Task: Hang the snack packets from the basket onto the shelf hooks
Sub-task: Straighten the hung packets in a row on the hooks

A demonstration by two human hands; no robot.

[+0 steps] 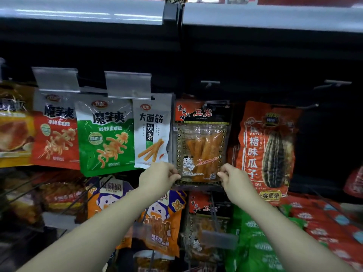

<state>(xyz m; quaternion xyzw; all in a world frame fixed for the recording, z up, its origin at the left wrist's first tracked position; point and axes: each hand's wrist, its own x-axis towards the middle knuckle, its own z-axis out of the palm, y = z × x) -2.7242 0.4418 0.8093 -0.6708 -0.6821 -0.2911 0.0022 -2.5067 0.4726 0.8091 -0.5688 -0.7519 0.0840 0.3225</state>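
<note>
I hold one clear-fronted snack packet [202, 146] upright against the shelf [275, 18], long axis vertical, orange-and-black header at the top, printed face toward me. My left hand [159, 178] has its grip pinched on the packet's lower left corner; my right hand [234, 180] has its grip pinched on the lower right corner. The packet sits in the upper hook row, between a white packet [152, 132] just to its left and an orange seed packet [267, 148] to its right. A bare hook [209, 82] projects just above its header. Whether the header hangs on a hook, I cannot tell.
</note>
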